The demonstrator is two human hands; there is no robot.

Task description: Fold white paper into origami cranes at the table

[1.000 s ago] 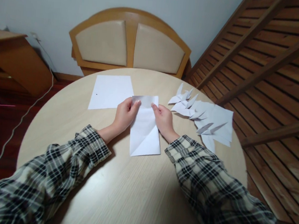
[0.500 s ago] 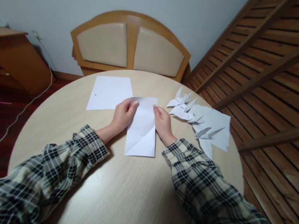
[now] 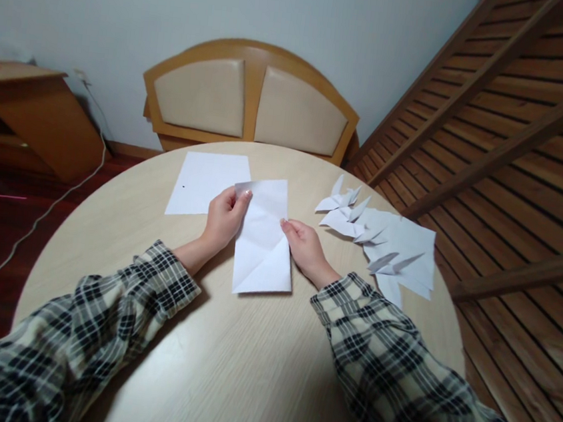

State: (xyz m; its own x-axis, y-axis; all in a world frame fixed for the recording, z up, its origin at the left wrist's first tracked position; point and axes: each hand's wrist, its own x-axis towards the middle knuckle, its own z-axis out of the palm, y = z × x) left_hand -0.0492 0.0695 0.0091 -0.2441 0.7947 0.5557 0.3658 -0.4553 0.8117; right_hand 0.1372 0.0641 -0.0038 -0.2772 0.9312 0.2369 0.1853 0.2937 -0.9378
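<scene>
Gripping lower than before, the right hand (image 3: 308, 249) pinches the folded paper (image 3: 263, 239) over the table (image 3: 225, 359), the left hand (image 3: 223, 218) pinching near its far left corner, leaving the far right corner free.

left hand (image 3: 224, 220): gripping, fingers curled, thumb on top, pointing forward
right hand (image 3: 306, 247): pinching, thumb forward-left, slightly nearer the person than left
left arm (image 3: 93, 325): plaid-sleeved, slanting forward and inward
right arm (image 3: 410, 372): same, mirrored
wrists (image 3: 189, 255): bare, apart
</scene>
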